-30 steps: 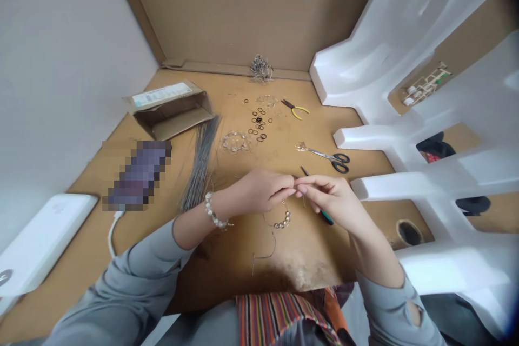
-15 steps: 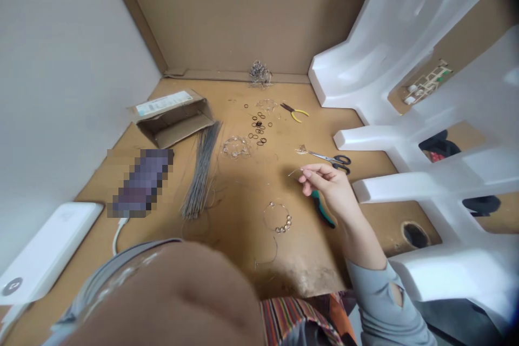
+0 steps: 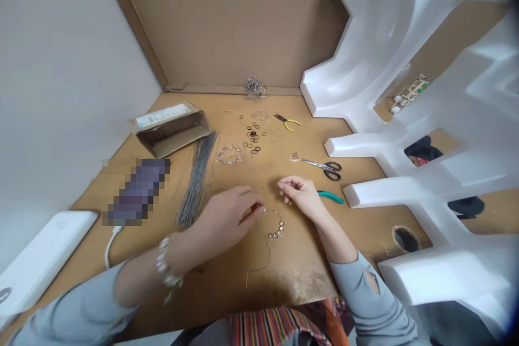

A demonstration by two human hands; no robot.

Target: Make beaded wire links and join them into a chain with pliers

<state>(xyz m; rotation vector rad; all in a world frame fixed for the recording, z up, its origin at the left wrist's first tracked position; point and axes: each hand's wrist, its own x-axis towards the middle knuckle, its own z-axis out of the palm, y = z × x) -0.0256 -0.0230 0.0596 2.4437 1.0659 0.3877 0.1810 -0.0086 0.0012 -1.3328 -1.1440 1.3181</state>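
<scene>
My right hand (image 3: 300,194) is pinched closed at the middle of the table. Its thin piece of wire barely shows at the fingertips. From the left, my left hand (image 3: 229,213) reaches across with its fingertips drawn together, right by the single bead of a beaded wire ring (image 3: 276,233); whether anything is between them is hidden. That ring lies flat, with several clear beads along its lower right. A bent loose wire (image 3: 267,259) rests below it. Teal-handled pliers (image 3: 331,196) lie beside my right hand, partly covered by it.
Black-handled scissors (image 3: 324,166) and yellow-handled pliers (image 3: 288,121) lie farther back. Several dark small rings (image 3: 253,140) and beaded wire rings (image 3: 231,155) are spread mid-table. At left are a wire bundle (image 3: 197,184), an open carton (image 3: 172,130) and a blurred-out phone-like object (image 3: 138,192). White moulded panels (image 3: 357,194) border the right.
My left hand has come in over the table from the left. My right hand has moved a little left and down in view, still pinched. The view has shifted slightly.
</scene>
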